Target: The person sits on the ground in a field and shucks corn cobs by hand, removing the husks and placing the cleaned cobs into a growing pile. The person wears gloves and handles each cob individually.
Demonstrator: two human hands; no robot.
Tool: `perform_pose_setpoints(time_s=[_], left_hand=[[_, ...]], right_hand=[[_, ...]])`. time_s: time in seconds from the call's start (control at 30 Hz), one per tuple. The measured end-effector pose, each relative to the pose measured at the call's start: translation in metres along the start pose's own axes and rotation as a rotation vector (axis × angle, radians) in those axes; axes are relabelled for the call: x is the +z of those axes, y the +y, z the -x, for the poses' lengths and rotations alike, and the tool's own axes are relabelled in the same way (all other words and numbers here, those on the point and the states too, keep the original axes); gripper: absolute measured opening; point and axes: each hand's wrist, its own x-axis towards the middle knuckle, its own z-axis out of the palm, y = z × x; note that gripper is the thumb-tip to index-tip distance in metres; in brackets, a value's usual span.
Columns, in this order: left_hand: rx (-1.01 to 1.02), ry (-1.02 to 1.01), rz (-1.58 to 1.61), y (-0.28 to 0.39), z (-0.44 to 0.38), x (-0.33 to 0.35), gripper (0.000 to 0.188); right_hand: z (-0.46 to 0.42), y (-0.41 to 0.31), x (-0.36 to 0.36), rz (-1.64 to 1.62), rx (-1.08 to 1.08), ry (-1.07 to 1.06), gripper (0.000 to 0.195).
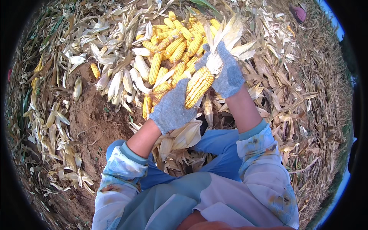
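Both my hands wear grey knitted gloves. Between them is a yellow ear of corn (199,87), tilted with its bare tip toward me. My left hand (176,107) wraps around the lower part of the cob from the left. Pulled-back pale husk (227,33) fans out from the ear's far end, and my right hand (228,72) grips it at the base. Just beyond lies a heap of husked yellow ears (178,49). Several ears still in pale husks (116,86) rest at the heap's left side.
Dry husks and leaves (287,115) cover the ground to the right. Bare brown soil (95,115) shows on the left, with a single small ear (95,71) lying on it. My bent legs in blue trousers (221,152) flank loose husks (184,138). A pink object (299,13) is at far right.
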Motion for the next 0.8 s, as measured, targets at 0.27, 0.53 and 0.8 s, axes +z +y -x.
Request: perform_pose_setpoints(time_s=[0.27, 0.53, 0.8], left_hand=[[0.138, 0.144, -0.257, -0.016, -0.005, 0.002, 0.079], [0.232, 0.166, -0.404, -0.03, -0.008, -0.002, 0.076], [0.275, 0.139, -0.58, -0.021, -0.012, -0.019, 0.067]], right_hand=[[0.0, 0.004, -0.006, 0.164, -0.162, -0.102, 0.03], [0.002, 0.006, 0.002, 0.216, -0.126, 0.075, 0.031], [0.017, -0.001, 0.001, 0.526, -0.202, -0.192, 0.03]])
